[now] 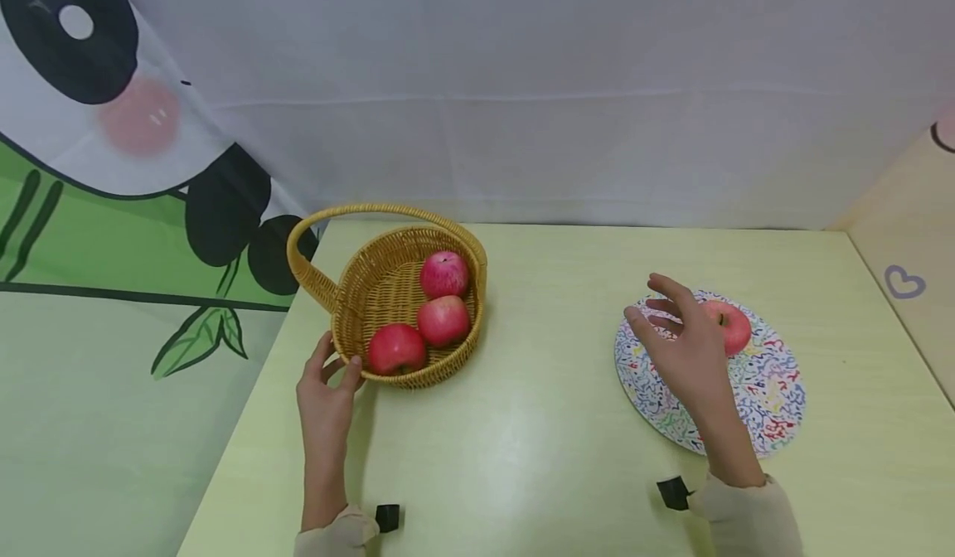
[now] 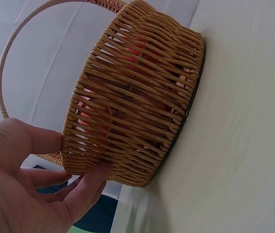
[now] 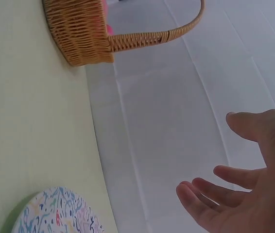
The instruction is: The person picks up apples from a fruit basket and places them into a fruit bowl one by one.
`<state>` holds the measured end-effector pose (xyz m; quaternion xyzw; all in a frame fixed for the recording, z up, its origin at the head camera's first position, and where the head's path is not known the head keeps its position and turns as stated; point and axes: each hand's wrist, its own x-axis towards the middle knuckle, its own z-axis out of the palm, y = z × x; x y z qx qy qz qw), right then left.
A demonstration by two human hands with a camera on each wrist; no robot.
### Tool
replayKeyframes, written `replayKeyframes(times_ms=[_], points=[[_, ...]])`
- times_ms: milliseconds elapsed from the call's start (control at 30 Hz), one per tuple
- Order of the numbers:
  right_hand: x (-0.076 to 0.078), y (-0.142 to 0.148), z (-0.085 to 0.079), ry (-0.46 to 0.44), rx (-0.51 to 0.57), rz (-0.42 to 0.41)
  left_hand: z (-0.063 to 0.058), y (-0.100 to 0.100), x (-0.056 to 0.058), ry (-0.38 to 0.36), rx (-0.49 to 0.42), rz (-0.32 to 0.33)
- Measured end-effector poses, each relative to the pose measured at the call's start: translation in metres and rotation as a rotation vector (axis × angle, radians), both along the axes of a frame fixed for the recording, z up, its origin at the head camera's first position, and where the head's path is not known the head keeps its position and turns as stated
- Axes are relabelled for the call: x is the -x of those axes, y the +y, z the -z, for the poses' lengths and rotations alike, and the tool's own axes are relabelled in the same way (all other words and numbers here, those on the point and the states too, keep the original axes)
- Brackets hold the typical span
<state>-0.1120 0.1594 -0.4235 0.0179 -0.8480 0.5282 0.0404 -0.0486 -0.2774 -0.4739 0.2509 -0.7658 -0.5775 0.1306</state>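
My left hand [image 1: 327,404] grips the near left rim of a round wicker basket [image 1: 376,279] that stands on the table. In the left wrist view, thumb and fingers sit around the edge of the woven wall [image 2: 128,97]. Inside the basket lie three red apples [image 1: 443,322], and its tall handle arches over the back. Over on the right, my right hand [image 1: 694,366] hovers above a colourfully speckled round plate [image 1: 772,395], its fingers spread and holding nothing. One pinkish-red apple [image 1: 734,329] rests on that plate, partly covered by the hand.
A pale table [image 1: 522,424] carries the basket and plate, with a stretch of tabletop between them. White cloth [image 1: 522,142] hangs behind the back edge. On the left is a printed cartoon cloth [image 1: 89,234]; a light panel with a heart [image 1: 904,282] stands at the right.
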Motion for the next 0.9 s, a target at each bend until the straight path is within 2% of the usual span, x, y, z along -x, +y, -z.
replayKeyframes(times_ms=[233, 667, 900], points=[[-0.001, -0.014, 0.002, -0.003, -0.014, -0.047, 0.0, 0.001, 0.0, -0.02, -0.005, 0.0], [0.0, -0.035, 0.002, -0.039, -0.04, -0.1, -0.001, 0.002, 0.0, 0.005, -0.003, 0.002], [0.002, -0.052, 0.0, -0.059, -0.038, -0.168, 0.0, 0.001, 0.0, 0.013, 0.003, -0.001]])
